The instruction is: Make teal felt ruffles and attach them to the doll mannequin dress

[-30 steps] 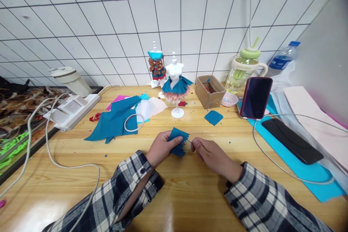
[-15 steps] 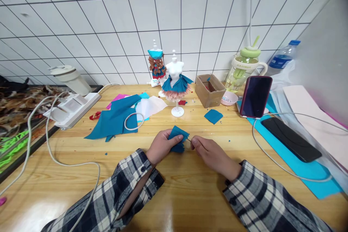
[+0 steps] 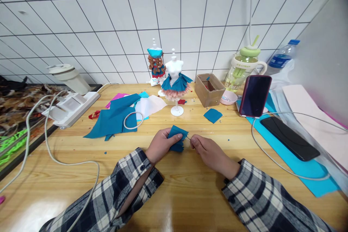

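My left hand point(image 3: 161, 145) pinches a small teal piece point(image 3: 177, 131) with a jagged right edge, thumb on top. Just right of it, my right hand point(image 3: 208, 152) is closed on a thin dark stick-like tool point(image 3: 188, 138) whose tip reaches the jagged edge. Beyond my hands stands a small white mannequin point(image 3: 174, 67) in a teal and pink skirt. A loose teal square point(image 3: 212, 115) lies on the table to its right. Larger teal sheets point(image 3: 115, 121) lie to the left, with a white ring point(image 3: 127, 121) on them.
A second dressed mannequin point(image 3: 156, 63) stands behind. At the back right are a cardboard box point(image 3: 209, 96), a pink dish point(image 3: 228, 98), a green-lidded jug point(image 3: 241, 67) and an upright phone point(image 3: 255, 96). A black phone point(image 3: 289, 138) lies at right; a power strip point(image 3: 72, 108) sits at left.
The view has shifted very slightly. Both hands keep nearly the same pose, with the teal piece and the thin tool still held.
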